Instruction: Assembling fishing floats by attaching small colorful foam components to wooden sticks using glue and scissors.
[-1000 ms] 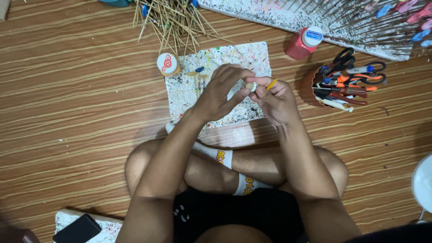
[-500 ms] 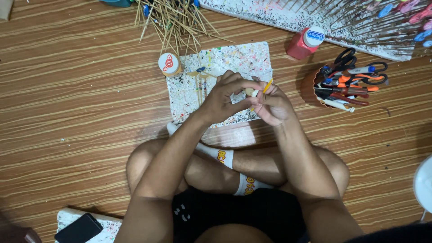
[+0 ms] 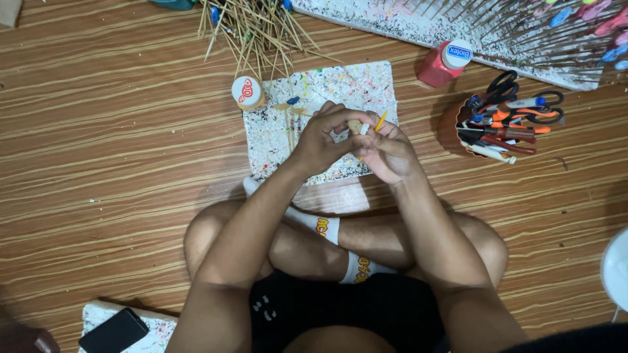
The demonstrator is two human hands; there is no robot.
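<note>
Pinching a small orange stick [image 3: 381, 120] over the paint-speckled board [image 3: 347, 82].
Left hand [image 3: 322, 140] and right hand [image 3: 388, 151] both closed on it; long axis tilted, tip up-right.

Warm even light, soft shadows, sharp.

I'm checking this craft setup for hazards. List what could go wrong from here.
1. The left hand and right hand pinch a small pale piece and a thin orange stick close together; a slip could jab a fingertip.
2. The loose pile of wooden skewers lies just beyond the paint-spattered mat; a forward reach might scatter them.
3. The small jar stands at the mat's corner, where a forearm could knock it over.
</note>
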